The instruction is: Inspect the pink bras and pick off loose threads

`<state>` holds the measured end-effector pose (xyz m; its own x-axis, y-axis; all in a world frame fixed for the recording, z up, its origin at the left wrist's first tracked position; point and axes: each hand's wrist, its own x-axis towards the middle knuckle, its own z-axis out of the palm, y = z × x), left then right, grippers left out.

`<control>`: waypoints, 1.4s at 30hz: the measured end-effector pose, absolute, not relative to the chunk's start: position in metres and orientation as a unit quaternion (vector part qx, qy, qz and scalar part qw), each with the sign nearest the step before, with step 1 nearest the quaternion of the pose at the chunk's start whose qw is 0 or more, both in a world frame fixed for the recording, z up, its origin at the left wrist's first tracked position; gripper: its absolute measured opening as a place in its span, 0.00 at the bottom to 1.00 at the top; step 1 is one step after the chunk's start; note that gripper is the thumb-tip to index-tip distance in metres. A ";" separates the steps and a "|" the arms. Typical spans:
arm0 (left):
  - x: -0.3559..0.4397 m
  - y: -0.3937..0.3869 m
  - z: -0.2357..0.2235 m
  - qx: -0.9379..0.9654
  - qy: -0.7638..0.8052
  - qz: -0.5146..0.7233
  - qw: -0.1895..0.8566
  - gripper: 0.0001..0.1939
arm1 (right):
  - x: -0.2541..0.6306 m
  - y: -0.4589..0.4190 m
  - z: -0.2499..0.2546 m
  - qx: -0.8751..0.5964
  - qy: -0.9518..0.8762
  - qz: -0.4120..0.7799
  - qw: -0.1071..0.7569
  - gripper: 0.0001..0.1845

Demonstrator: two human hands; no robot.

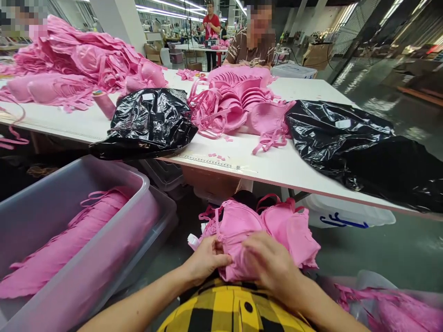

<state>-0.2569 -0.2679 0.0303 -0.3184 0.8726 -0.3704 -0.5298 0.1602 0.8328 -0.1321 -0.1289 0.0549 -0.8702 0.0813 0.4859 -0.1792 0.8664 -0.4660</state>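
Note:
A pink bra [242, 221] lies on my lap, with its cups and straps facing up and more pink pieces bunched beneath it. My left hand [207, 260] pinches the lower left edge of the bra between thumb and fingers. Over its middle, my right hand [268, 258] is smeared by motion, so its grip on the fabric does not show clearly. White tags [193, 241] stick out at the left side of the bundle.
A white table [270, 166] ahead carries stacked pink bras [238, 101], a large pink heap [86, 60], two black plastic bags [152, 115] and a thread cone [104, 104]. A grey bin [138, 189] with bras stands left. More pink pieces [398, 306] lie right. A person [251, 46] sits opposite.

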 end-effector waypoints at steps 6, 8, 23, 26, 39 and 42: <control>-0.256 -0.266 0.037 0.224 0.496 0.630 0.554 0.19 | -0.114 -0.100 0.050 -0.113 -0.952 0.247 0.144 0.16; -0.256 -0.266 0.037 0.227 0.515 0.627 0.538 0.20 | -0.118 -0.097 0.054 -0.117 -0.947 0.282 0.100 0.12; -0.270 -0.266 0.034 0.223 0.670 0.550 0.446 0.16 | -0.146 -0.074 0.086 -0.105 -0.933 0.340 0.044 0.13; -0.274 -0.270 0.032 0.191 0.672 0.549 0.460 0.15 | -0.131 -0.068 0.080 -0.111 -0.951 0.289 0.023 0.26; -0.264 -0.262 0.054 0.183 0.689 0.586 0.385 0.12 | -0.123 -0.061 0.060 -0.117 -0.955 0.248 0.114 0.18; -0.262 -0.253 0.046 0.176 0.724 0.571 0.345 0.13 | -0.124 -0.067 0.059 -0.081 -0.960 0.219 0.158 0.17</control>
<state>-0.2621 -0.2532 0.0465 -0.6993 0.6496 -0.2983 -0.1393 0.2855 0.9482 -0.1238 -0.0672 0.0586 -0.9370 0.2236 0.2683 0.0854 0.8915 -0.4449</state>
